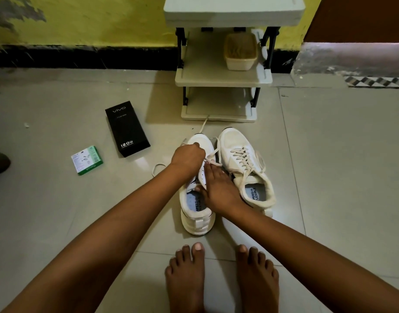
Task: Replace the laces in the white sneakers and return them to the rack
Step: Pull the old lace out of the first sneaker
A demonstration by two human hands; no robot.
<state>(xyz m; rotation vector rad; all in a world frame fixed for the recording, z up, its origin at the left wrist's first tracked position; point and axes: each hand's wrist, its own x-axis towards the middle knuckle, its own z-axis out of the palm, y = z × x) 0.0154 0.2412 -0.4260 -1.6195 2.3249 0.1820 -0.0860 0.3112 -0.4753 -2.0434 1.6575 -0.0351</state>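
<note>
Down on the tiled floor (58, 222), my left hand (187, 156) is curled into a tight fist over the toe half of the left sneaker (197, 188), fingers pinching the white lace (213, 162) where it crosses the eyelets. That lace is flat and woven; one end trails ahead toward the rack (221, 80), another loops on the tile beside my left wrist. My right hand (218, 188) lies flat on the same shoe's tongue, fingers straight and together, fingertips touching the crossing lace, the thumb at the collar's edge. It presses rather than grips.

The right sneaker (245, 168) stands just beside, touching the first, fully laced, its ends hanging loose down the sides. Both shoes are smooth white, with padded collars and pale printed insoles.

Ahead, the cream plastic rack has dark posts and flat shelves; a ribbed cream basket (240, 53) sits on the middle shelf. Left of the shoes lie a matte black rectangular box (126, 128) and a small green-edged carton (86, 160). My bare feet (221, 279) rest on glossy grey tile.
</note>
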